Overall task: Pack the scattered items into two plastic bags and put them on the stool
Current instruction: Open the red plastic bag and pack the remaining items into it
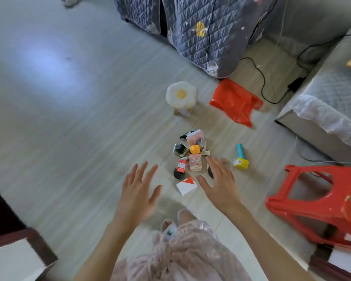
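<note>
Below, both hands spread flat over the floor, fingers splayed, nothing grasped: left hand, right hand. Between the two, just past the thumbs, white-and-red card box. Ahead of the fingertips, heap of small items: pink clear jar, orange cap, red tube with black cap, pink packet. Right of right hand, teal tube beside yellow box. Farther ahead, red plastic bag lying flat; egg-shaped stool left of it. Far right, red plastic stool tipped on its side.
</note>
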